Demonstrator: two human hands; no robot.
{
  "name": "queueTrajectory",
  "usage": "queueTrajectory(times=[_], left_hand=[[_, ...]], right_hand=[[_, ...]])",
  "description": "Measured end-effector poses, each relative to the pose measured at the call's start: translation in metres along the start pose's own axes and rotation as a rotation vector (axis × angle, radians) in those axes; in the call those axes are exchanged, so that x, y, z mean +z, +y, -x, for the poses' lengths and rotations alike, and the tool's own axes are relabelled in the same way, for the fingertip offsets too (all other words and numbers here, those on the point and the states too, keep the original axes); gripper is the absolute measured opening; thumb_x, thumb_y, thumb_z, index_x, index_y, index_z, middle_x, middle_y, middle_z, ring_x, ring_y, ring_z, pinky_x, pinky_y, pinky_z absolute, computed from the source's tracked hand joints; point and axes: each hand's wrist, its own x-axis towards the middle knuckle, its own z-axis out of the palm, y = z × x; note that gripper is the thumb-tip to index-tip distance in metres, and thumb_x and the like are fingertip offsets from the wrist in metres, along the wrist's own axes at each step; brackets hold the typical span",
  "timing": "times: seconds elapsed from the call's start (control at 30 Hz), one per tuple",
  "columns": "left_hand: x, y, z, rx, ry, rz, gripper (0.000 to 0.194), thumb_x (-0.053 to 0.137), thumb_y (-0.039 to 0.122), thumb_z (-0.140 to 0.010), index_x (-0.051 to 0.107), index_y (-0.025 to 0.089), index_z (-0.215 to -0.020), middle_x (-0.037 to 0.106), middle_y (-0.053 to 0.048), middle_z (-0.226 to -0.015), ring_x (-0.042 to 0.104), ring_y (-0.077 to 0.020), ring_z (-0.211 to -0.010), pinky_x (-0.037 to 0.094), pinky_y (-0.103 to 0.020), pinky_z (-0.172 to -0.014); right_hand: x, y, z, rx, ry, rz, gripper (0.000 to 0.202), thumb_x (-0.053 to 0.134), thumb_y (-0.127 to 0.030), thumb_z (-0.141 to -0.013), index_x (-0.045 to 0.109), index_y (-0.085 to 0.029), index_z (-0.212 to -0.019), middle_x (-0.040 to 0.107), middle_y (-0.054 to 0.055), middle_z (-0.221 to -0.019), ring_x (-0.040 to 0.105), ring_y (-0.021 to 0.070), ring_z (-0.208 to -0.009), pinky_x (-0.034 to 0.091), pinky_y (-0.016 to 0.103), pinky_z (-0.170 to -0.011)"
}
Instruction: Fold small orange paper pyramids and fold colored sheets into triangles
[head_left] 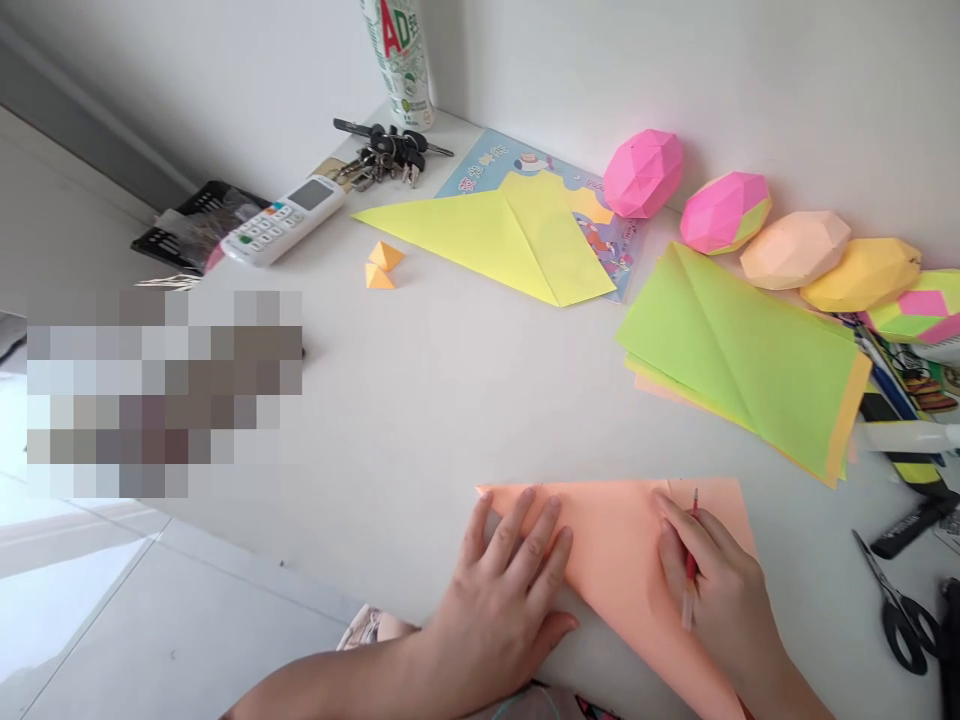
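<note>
A sheet of salmon-orange paper (615, 530) lies at the desk's near edge, folded along its far side into a long point at the left. My left hand (510, 590) rests flat on the pointed end with its fingers spread. Gripped in my right hand (720, 580) is a thin red pen refill (691, 555), tip upward. The right index fingertip presses the paper near its far folded edge, by a short crease. The paper's lower right corner is partly hidden by my right hand and forearm.
Beyond are a folded yellow sheet (517, 240) and stacked green and yellow sheets (735, 350). Several faceted paper shapes (795, 248) line the wall. Two small orange pieces (381, 270), keys (390, 150), a card terminal (285, 220), a can (401, 60) and scissors (896, 605) lie around.
</note>
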Motion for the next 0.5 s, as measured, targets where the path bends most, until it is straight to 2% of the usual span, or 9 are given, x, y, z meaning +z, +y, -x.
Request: queueTrajectory(times=[0.13,0.37,0.5], left_hand=[[-0.0032,-0.0016,-0.0004,0.027,-0.053,-0.018,0.056,0.042,0.055,-0.093,0.051,0.017,-0.132,0.045,-0.012,-0.145,0.036,-0.0364,-0.135,0.005,-0.062,-0.113],[-0.0048,-0.0028,-0.0009,0.038,-0.065,-0.015,0.056,0.038,0.054,-0.095,0.05,0.016,-0.134,0.043,-0.013,-0.147,0.037,-0.0377,-0.134,-0.001,-0.065,-0.112],[-0.0043,-0.0025,-0.0015,0.027,-0.066,-0.027,0.063,0.036,0.058,-0.094,0.047,0.013,-0.136,0.043,-0.018,-0.145,0.034,-0.039,-0.136,0.002,-0.065,-0.111]], right_hand=[[-0.0006,-0.0005,-0.0015,-0.018,0.013,0.018,0.045,0.041,-0.007,-0.09,0.054,-0.019,-0.131,0.043,-0.002,-0.064,0.04,0.0104,-0.049,0.037,0.02,-0.044],[0.0006,0.0028,0.0001,-0.033,0.02,0.029,0.045,0.042,-0.007,-0.089,0.055,-0.02,-0.13,0.042,-0.003,-0.064,0.038,0.0107,-0.049,0.036,0.021,-0.045],[0.0011,0.0048,0.0008,-0.035,0.02,0.023,0.046,0.042,-0.006,-0.089,0.053,-0.02,-0.132,0.041,-0.003,-0.064,0.037,0.0109,-0.05,0.037,0.02,-0.046]])
